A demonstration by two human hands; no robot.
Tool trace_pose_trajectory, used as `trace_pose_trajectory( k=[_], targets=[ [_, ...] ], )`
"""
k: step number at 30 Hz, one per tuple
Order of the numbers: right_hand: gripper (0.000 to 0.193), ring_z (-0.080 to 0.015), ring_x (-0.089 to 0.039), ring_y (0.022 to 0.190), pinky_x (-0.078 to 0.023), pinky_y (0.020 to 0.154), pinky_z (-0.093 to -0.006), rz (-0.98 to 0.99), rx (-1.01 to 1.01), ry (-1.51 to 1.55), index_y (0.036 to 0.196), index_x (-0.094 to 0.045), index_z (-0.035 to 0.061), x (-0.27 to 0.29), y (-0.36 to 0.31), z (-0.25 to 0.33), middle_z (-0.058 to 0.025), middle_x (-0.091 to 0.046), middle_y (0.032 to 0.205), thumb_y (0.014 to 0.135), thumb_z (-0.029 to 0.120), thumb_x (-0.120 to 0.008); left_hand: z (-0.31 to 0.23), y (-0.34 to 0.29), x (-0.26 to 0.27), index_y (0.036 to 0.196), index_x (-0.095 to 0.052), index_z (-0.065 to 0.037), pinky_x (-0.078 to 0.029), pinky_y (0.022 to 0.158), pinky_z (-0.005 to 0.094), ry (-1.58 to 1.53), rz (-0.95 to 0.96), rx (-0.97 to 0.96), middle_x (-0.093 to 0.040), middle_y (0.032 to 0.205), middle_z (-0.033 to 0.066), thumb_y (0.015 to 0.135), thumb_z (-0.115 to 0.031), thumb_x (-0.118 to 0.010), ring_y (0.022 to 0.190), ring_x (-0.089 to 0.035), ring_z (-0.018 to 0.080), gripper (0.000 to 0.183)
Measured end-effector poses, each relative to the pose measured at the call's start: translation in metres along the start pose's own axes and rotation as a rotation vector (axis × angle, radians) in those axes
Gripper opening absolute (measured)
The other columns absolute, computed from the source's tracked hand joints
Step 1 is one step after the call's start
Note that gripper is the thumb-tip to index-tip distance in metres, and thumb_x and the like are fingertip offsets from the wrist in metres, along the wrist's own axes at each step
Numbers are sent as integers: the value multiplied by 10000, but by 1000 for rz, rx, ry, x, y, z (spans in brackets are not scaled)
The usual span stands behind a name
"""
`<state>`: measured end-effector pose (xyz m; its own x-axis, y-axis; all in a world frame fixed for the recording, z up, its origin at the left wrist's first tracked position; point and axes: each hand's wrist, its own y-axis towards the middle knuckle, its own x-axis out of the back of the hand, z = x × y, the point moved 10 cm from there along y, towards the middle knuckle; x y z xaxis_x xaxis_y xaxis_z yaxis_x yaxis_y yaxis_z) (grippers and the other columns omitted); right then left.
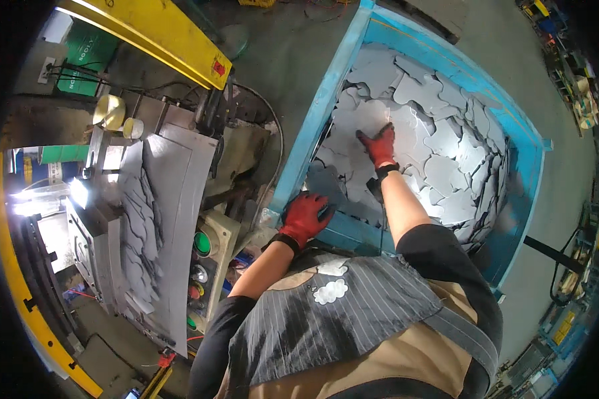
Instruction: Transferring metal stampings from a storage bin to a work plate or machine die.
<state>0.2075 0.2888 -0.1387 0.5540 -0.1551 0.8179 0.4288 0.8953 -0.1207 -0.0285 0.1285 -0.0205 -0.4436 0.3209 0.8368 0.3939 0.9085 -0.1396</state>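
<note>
Grey sheet metal, cut into thin flat plates with wavy edges, lay in an overlapping heap [446, 173] inside the deep, four-sided blue metal bin [323, 100]. The right grip [381, 146], a hand in a red glove with a dark wrist strap, reached across the near edge to the part of the heap toward the left edge. Its thumb stood wide of the fingers, so it was well spread and seemed to have hold of nothing; whether it pressed on the metal could not be told.

The broad, flat, pale grey metal plate [363, 110] lay beneath that grip and ran on past its fingertips toward the far-left corner. Its long axis could not be made out, since the glove and neighbouring plates broke up its outline. The right grip was plainly the nearer one. The left grip [304, 216], also red-gloved, lay at the near-left corner, well apart from the plate; whether it clasped the rim or only leaned there could not be told. Outside the left edge stood a long, smooth grey sheet-metal panel [193, 179].
</note>
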Motion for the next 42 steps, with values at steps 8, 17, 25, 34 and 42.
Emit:
trace_pose_trajectory(
  k=[8, 17, 25, 34, 42],
  targets=[
    [1103, -374, -422, 1240, -374, 1002, -386, 650, -40, 364, 1435, -230, 15, -51, -28, -7, -227, -412, 1369, 618, 527, -766, 3, -3, -3, 1054, -624, -96, -436, 900, 429, 2, 11, 27, -597, 1092, 131, 798, -370, -625, 1019, -549, 335, 375],
    [1192, -413, -281, 1325, -385, 1002, -475, 264, 241, -349, 1439, -178, 37, -8, -71, -43, -212, -247, 1470, 558, 552, -795, 3, 1, -4, 1033, -619, -100, -447, 856, 425, 3, 84, 46, -603, 1063, 127, 803, -349, -624, 985, -554, 328, 339],
    [746, -305, -602, 1034, -455, 896, -382, 700, -49, 62, 1143, -601, -4, -15, -72, -41, -184, -637, 1095, 566, 414, -822, -1, -6, 5, 1012, -624, -96, -451, 844, 426, 13, -117, -12, -615, 992, 126, 775, -342, -649, 974, -563, 331, 343],
    [813, -325, -547, 1126, -436, 945, -382, 784, 93, -130, 1190, -572, 29, -29, -70, -43, -197, -585, 1191, 557, 483, -805, 9, -5, -4, 1039, -638, -114, -451, 870, 424, 18, -62, 40, -622, 1020, 112, 761, -347, -660, 986, -563, 332, 363],
    [721, -249, -551, 1114, -432, 932, -349, 825, -43, 389, 1203, -545, -34, -9, -73, -90, -164, -599, 1179, 617, 277, -828, 12, -9, -7, 1067, -634, -131, -438, 898, 426, 17, -2, 76, -611, 1069, 113, 774, -362, -647, 1026, -550, 327, 374]
  ],
)
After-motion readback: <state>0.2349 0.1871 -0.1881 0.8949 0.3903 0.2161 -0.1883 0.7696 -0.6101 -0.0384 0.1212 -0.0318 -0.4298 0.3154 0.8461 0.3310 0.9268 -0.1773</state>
